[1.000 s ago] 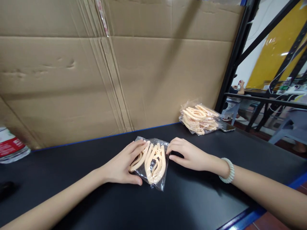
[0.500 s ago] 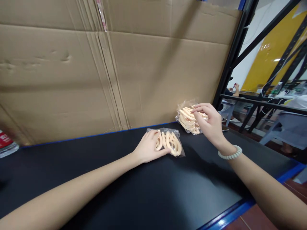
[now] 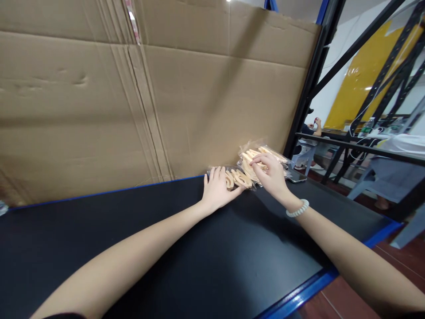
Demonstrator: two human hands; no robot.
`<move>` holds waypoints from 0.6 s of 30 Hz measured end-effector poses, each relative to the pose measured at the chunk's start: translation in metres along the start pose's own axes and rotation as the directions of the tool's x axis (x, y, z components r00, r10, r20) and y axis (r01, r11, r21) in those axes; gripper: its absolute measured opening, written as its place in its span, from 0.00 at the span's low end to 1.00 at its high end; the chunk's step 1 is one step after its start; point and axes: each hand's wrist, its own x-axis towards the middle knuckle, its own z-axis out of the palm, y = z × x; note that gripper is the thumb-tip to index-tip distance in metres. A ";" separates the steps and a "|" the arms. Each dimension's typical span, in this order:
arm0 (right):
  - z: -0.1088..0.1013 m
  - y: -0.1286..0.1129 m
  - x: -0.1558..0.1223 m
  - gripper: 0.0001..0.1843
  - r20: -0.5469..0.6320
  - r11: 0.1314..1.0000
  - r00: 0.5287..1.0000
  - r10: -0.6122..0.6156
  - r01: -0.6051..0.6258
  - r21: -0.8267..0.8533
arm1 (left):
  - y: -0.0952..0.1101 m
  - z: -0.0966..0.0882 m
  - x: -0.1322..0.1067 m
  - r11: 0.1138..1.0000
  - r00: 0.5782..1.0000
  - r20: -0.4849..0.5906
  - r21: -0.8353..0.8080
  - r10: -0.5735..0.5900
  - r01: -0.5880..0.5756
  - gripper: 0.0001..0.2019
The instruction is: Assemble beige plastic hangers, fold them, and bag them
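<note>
My left hand lies over a clear plastic bag of pale beige curved pieces on the black table, thumb along its front edge and fingers across its left part. This bag lies against the near left side of a pile of similar clear bags. My right hand, with a pale beaded bracelet at the wrist, is bent over the pile. Its fingertips are closed together on a bag there; the hand covers part of the pile. What exactly the curved pieces are, I cannot tell.
A tall cardboard sheet stands along the back of the black table. A phone-like flat object lies right of the pile. A black metal rack post rises at the right. Beyond it a person sits, and plastic chairs stand.
My left hand has slid its bag back and right, up against the pile. My right hand has come down onto the pile. The view has shifted slightly right.
</note>
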 end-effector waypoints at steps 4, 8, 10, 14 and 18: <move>0.010 -0.017 -0.012 0.07 0.102 0.996 0.995 -0.017 0.007 0.090 | -0.003 -0.043 -0.057 0.993 0.992 0.043 -0.008 0.122 -0.121 0.35; 0.024 -0.042 -0.032 0.08 0.283 0.975 0.958 -0.049 -0.016 0.221 | -0.013 -0.081 -0.117 0.924 0.916 0.124 -0.091 0.382 -0.372 0.27; 0.030 -0.052 -0.042 0.08 0.391 0.959 0.916 -0.086 -0.030 0.281 | -0.022 -0.091 -0.139 0.913 0.898 0.169 -0.127 0.406 -0.388 0.23; 0.039 -0.064 -0.056 0.09 0.562 0.938 0.801 -0.207 0.000 0.346 | -0.038 -0.094 -0.155 0.920 0.910 0.171 -0.176 0.379 -0.350 0.16; 0.042 -0.064 -0.060 0.10 0.663 0.938 0.717 -0.214 -0.038 0.344 | -0.044 -0.092 -0.153 0.899 0.913 0.090 -0.241 0.397 -0.367 0.15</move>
